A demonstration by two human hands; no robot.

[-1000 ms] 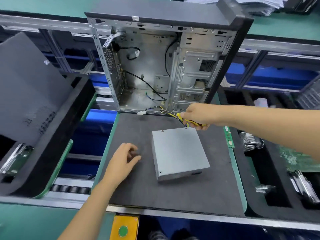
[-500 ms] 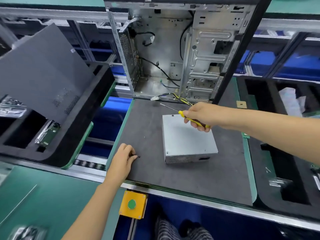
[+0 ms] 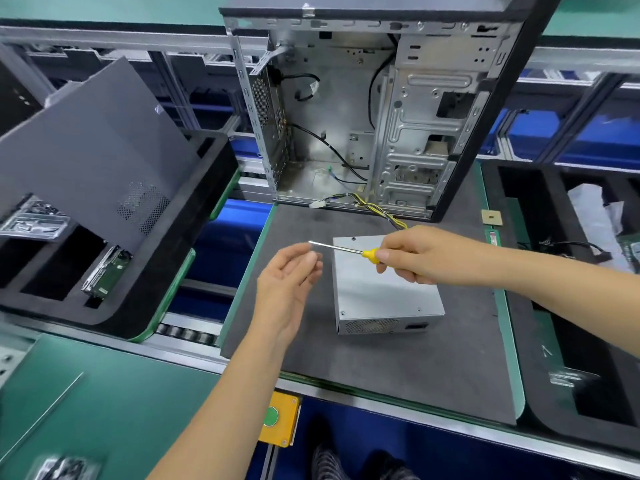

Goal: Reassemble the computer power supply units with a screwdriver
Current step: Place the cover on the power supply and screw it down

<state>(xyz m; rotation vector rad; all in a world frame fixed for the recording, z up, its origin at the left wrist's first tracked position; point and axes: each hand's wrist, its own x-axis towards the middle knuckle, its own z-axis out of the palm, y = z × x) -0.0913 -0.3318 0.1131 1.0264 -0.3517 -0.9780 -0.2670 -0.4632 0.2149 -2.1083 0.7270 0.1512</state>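
A silver power supply unit (image 3: 381, 296) lies flat on the dark foam mat (image 3: 381, 372), its yellow and black cables (image 3: 377, 208) running back into the open computer case (image 3: 346, 116) that stands behind it. My right hand (image 3: 419, 254) grips a yellow-handled screwdriver (image 3: 341, 249) above the unit's left edge, shaft pointing left. My left hand (image 3: 287, 282) is raised off the mat, its fingertips pinched together right at the screwdriver's tip. They appear to hold a small screw, too small to make out.
A grey side panel (image 3: 97, 150) leans on a black foam tray (image 3: 204, 209) at the left, which holds a hard drive (image 3: 107, 271). Another black tray (image 3: 554, 410) with parts stands at the right. A yellow box with a green button (image 3: 277, 420) sits under the mat's front edge.
My left hand has lifted from the mat, where it touched a small black screw, up to the screwdriver tip. My right hand has swung the screwdriver to point left.
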